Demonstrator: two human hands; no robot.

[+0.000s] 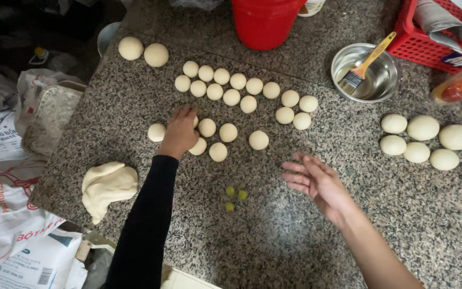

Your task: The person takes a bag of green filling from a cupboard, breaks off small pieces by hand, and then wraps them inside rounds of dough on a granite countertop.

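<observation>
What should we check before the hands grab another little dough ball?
1. Left hand on a small ball: ok, it lies palm down over the small dough balls; its grip is hidden.
2. Right hand free: ok, open, fingers spread, holding nothing, above the granite counter.
3. Big dough lump within reach: ok, beside the left forearm near the counter edge.
4. Three small green pieces out of the way: ok, they sit between both hands, touching neither.
5. Brush put away: ok, resting in the metal bowl.
6. Larger dough balls kept separate: ok, grouped apart on the right.
</observation>
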